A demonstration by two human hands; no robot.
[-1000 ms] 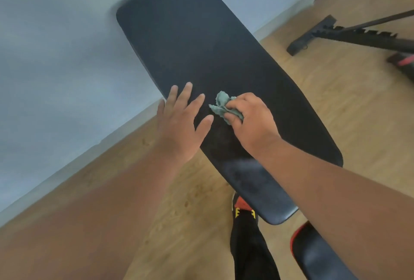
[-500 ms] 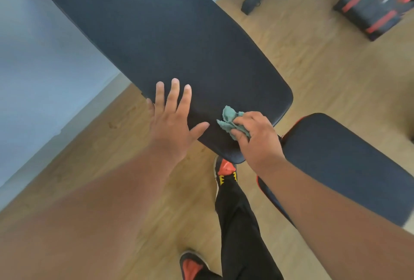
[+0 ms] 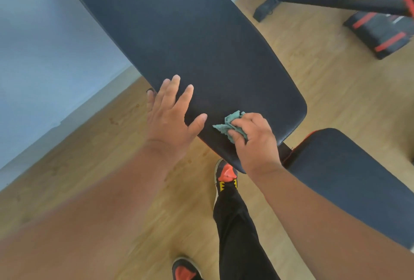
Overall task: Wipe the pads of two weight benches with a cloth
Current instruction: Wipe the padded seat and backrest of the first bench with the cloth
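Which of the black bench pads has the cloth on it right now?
The long back pad, where the right hand grips the cloth. The seat pad beside it is bare.

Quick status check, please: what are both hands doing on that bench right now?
Left hand flat, fingers spread on the back pad. Right hand grips the green cloth near the pad's lower end. Seat pad untouched. Nothing in the way.
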